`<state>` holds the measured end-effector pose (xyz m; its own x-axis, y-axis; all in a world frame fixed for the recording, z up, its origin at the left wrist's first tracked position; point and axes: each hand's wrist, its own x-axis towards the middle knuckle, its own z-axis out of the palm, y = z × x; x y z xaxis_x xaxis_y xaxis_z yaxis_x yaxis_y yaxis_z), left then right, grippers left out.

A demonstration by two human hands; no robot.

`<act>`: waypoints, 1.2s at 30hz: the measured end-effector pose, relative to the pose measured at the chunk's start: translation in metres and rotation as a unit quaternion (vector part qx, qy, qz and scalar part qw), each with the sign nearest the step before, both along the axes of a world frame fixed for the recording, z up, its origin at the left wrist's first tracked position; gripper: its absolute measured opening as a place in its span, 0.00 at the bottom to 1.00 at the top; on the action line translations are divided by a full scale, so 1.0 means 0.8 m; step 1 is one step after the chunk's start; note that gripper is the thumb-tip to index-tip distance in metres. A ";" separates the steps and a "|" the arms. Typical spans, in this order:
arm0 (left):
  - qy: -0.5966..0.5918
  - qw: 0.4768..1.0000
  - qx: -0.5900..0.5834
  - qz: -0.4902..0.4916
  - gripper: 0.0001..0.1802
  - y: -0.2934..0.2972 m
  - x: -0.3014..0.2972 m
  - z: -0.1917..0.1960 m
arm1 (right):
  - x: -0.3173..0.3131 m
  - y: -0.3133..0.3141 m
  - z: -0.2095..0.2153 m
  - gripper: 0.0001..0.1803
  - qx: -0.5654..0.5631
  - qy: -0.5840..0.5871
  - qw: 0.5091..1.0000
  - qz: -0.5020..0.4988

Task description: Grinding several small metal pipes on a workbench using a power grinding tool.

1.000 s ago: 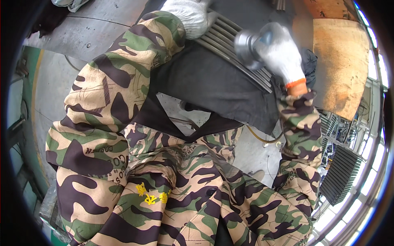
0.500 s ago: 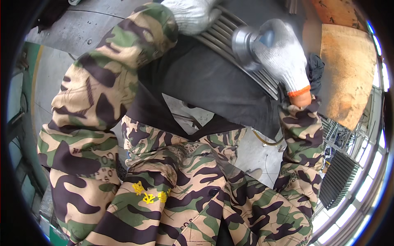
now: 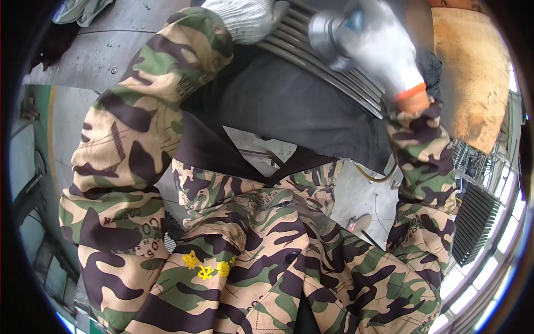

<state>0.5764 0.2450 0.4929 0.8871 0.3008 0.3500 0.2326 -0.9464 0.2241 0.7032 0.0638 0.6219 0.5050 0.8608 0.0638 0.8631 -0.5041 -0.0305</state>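
Several grey metal rods [image 3: 328, 64] lie side by side, slanting across a dark cloth [image 3: 278, 94]. My left hand [image 3: 245, 21], in a white knit glove, rests at their far left end with its fingers curled around them; the upper frame edge cuts off part of it. In my right hand [image 3: 381, 47], gloved in white with an orange cuff and smeared by motion, is a hand-held round sander [image 3: 328, 42] with a grey disc-shaped head and a blue part on top. The sander's head sits over the right half of the rods, tilted; its exact contact is hard to see.
A grey metal table [image 3: 119, 47] stretches away at the left, with a pale cloth [image 3: 83, 12] at its far edge. Brown stained board [image 3: 470, 78] stands at the right, beside a bunched black cloth [image 3: 429, 69]. Below it is a dark ribbed panel [image 3: 477, 225].
My right hand and the sander have moved slightly up and away along the rods. My left hand stays on the rods, while the whole view has shifted a little.
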 end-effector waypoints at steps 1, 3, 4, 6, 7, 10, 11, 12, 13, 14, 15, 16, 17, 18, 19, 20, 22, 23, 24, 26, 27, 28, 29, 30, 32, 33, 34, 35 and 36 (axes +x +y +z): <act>0.000 1.000 0.006 -0.007 0.31 -0.002 0.013 0.000 | -0.001 -0.010 0.004 0.16 0.007 -0.010 1.000 -0.010; 0.019 0.999 0.039 0.029 0.31 0.015 -0.029 0.022 | -0.012 -0.017 -0.011 0.19 0.018 0.054 0.997 0.050; 0.015 0.999 0.026 0.014 0.31 0.009 -0.027 0.019 | -0.012 -0.022 -0.014 0.22 0.020 0.040 0.998 0.050; 0.018 1.000 0.013 0.000 0.31 -0.001 -0.023 0.014 | 0.000 -0.012 -0.016 0.18 0.030 0.028 0.999 0.035; 0.029 1.000 0.008 -0.007 0.32 -0.006 -0.019 0.013 | 0.005 -0.008 -0.011 0.16 0.046 0.023 0.998 0.027; 0.023 0.999 -0.007 -0.022 0.30 -0.014 -0.026 0.021 | 0.014 -0.009 -0.010 0.15 0.040 0.045 0.998 0.027; 0.018 0.999 -0.017 -0.027 0.28 -0.015 -0.026 0.023 | 0.007 -0.018 -0.009 0.15 0.066 0.029 0.996 0.047; 0.019 0.999 -0.014 -0.037 0.26 -0.017 -0.028 0.023 | 0.001 -0.026 -0.009 0.15 0.073 0.032 0.996 0.041; 0.021 0.999 -0.008 -0.045 0.26 -0.018 -0.024 0.023 | -0.005 -0.035 -0.008 0.15 0.083 0.055 0.995 0.023; 0.018 0.998 0.002 -0.053 0.25 -0.020 -0.019 0.023 | -0.006 -0.043 -0.009 0.16 0.091 0.077 0.993 0.004; 0.018 0.998 0.014 -0.057 0.25 -0.018 -0.021 0.030 | -0.002 -0.039 -0.008 0.16 0.101 0.080 0.992 -0.002; 0.041 0.998 0.031 -0.041 0.28 -0.009 -0.033 0.040 | 0.005 -0.025 -0.006 0.16 0.087 0.081 0.993 0.023; 0.043 0.997 0.036 -0.053 0.28 -0.007 -0.029 0.037 | 0.011 -0.020 -0.003 0.16 0.061 0.070 0.995 0.038; 0.027 0.999 0.017 -0.029 0.29 -0.005 -0.027 0.030 | 0.005 -0.018 -0.001 0.17 0.068 0.067 0.995 0.005; 0.011 1.000 -0.002 -0.004 0.31 -0.008 -0.021 0.031 | 0.006 -0.026 0.001 0.17 0.073 0.068 0.995 -0.004; 0.040 0.999 0.026 -0.003 0.33 -0.010 -0.020 0.033 | 0.004 -0.032 0.002 0.17 0.052 0.079 0.996 0.000; 0.054 0.997 0.050 -0.002 0.33 -0.017 -0.037 0.040 | -0.005 -0.044 -0.003 0.15 0.084 0.076 0.993 0.032; 0.053 0.997 0.048 -0.023 0.33 -0.030 -0.024 0.029 | 0.007 -0.056 -0.014 0.15 0.073 0.071 0.995 0.012; 0.000 0.991 0.080 -0.108 0.29 -0.030 -0.008 0.013 | 0.026 -0.063 -0.029 0.15 0.044 0.037 0.997 0.043; 0.006 0.991 0.088 -0.097 0.28 -0.020 -0.015 0.016 | 0.028 -0.045 -0.029 0.12 0.091 -0.044 0.980 0.170; 0.006 0.992 0.087 -0.090 0.27 -0.016 -0.014 0.015 | 0.023 -0.045 -0.028 0.12 0.095 -0.043 0.980 0.170; 0.016 0.991 0.115 -0.070 0.27 -0.015 -0.008 0.013 | 0.016 -0.049 -0.028 0.11 0.121 -0.010 0.984 0.133; 0.015 0.991 0.115 -0.073 0.27 -0.015 -0.003 0.009 | 0.011 -0.054 -0.026 0.10 0.146 0.022 0.984 0.095; 0.054 0.994 0.095 -0.017 0.30 -0.005 -0.019 0.033 | 0.000 -0.042 -0.014 0.10 0.173 0.000 0.975 0.142; 0.078 0.995 0.055 0.012 0.34 -0.010 -0.016 0.034 | 0.018 -0.038 -0.019 0.11 0.127 -0.055 0.968 0.210; 0.078 0.995 0.055 0.010 0.34 -0.005 -0.018 0.032 | 0.024 -0.037 -0.020 0.13 0.083 -0.110 0.950 0.280; 0.061 0.991 0.122 -0.016 0.30 0.009 -0.030 0.026 | 0.010 -0.020 -0.020 0.15 0.153 0.029 0.986 0.054; 0.032 0.983 0.170 -0.066 0.27 0.005 -0.017 0.005 | 0.010 -0.029 -0.018 0.15 0.138 0.022 0.989 0.036; 0.003 0.989 0.130 -0.065 0.27 -0.006 -0.006 -0.017 | 0.011 -0.037 -0.011 0.16 0.083 0.066 0.994 0.003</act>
<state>0.5714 0.2401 0.4795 0.9150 0.0851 0.3945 0.1063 -0.9938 -0.0320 0.7123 0.0343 0.6132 0.5126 0.8474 0.1383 0.8494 -0.4770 -0.2257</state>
